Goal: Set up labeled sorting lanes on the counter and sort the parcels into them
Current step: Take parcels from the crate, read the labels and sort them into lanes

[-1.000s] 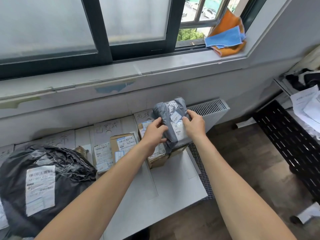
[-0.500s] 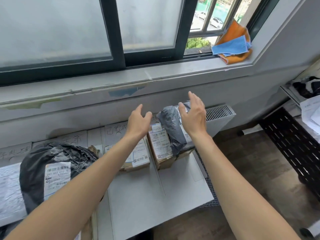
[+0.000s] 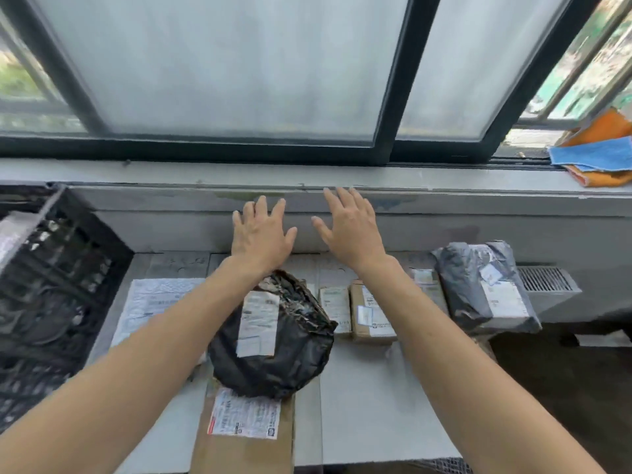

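My left hand and my right hand hover empty with fingers spread above the back of the white counter. A grey poly-bag parcel lies at the counter's right end, on top of a box. Small cardboard boxes sit to its left. Below my left wrist, a black bag parcel rests on a brown cardboard box. A white mailer lies at the left. Paper labels with handwriting line the back edge.
A black slatted crate stands at the left. The window sill runs behind the counter, with orange and blue cloths at its right end. A radiator grille is beyond the counter's right end, above dark floor.
Both hands let go of the grey parcel, which now lies at the right end, and moved left. The view swung left, bringing the crate, mailer and brown box into sight.
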Demonstrator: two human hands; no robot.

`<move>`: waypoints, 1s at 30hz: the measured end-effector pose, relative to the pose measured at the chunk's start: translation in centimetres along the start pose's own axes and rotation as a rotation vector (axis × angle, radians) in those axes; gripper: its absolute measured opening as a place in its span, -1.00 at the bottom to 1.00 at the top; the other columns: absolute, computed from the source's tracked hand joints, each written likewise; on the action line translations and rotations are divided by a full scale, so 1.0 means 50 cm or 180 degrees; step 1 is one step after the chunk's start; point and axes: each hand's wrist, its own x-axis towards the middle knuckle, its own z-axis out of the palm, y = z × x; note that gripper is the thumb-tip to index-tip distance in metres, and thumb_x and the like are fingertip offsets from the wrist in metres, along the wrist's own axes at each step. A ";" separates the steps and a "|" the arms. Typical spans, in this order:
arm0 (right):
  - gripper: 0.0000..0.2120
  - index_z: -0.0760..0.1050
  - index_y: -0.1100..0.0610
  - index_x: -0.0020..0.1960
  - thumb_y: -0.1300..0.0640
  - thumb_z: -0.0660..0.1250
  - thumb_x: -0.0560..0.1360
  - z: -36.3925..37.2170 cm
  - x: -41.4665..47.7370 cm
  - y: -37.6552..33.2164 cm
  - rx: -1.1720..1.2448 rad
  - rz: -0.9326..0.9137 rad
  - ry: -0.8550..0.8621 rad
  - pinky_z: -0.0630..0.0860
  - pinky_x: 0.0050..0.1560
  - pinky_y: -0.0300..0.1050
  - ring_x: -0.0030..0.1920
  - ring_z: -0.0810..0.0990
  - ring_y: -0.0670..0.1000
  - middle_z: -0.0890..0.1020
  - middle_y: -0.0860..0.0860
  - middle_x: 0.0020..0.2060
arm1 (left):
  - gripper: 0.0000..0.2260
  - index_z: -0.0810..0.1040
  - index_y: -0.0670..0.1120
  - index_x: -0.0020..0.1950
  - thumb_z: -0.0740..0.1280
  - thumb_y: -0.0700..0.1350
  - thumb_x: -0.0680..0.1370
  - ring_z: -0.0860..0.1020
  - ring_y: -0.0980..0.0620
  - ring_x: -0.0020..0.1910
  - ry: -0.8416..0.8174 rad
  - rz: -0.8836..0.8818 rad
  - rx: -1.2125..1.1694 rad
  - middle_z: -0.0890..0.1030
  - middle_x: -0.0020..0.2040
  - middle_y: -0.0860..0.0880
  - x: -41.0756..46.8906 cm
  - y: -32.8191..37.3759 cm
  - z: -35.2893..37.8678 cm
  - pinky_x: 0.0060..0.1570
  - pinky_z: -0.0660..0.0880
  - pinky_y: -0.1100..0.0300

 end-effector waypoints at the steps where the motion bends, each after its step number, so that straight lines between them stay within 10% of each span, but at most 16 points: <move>1: -0.41 0.17 0.10 0.60 -0.13 0.15 0.65 0.012 0.011 -0.045 0.0025 -0.0070 -0.0037 0.03 0.58 0.13 0.59 0.10 0.15 0.25 0.13 0.56 | -0.42 0.14 -0.03 0.60 0.14 0.17 0.64 0.17 -0.23 0.51 0.0012 -0.0069 -0.0005 0.20 0.55 -0.20 -0.005 -0.049 -0.011 0.48 0.11 -0.21; 19: -0.42 0.20 0.09 0.58 -0.12 0.17 0.64 0.343 0.153 -0.918 0.0272 -0.1524 -0.0683 0.04 0.57 0.13 0.58 0.12 0.17 0.27 0.12 0.55 | -0.42 0.16 -0.06 0.59 0.16 0.16 0.63 0.22 -0.22 0.48 0.0160 -0.1633 -0.0179 0.25 0.53 -0.18 -0.177 -0.945 -0.124 0.44 0.21 -0.14; 30: -0.78 0.51 0.14 0.13 0.22 0.12 0.59 0.464 0.149 -1.024 -0.0839 -0.1553 -0.1455 0.10 0.49 0.17 0.30 0.43 0.22 0.65 0.14 0.03 | -0.26 0.16 0.05 0.58 0.27 0.33 0.50 0.18 -0.25 0.50 -0.0736 -0.1643 -0.1015 0.22 0.54 -0.17 -0.160 -1.055 0.018 0.41 0.22 -0.18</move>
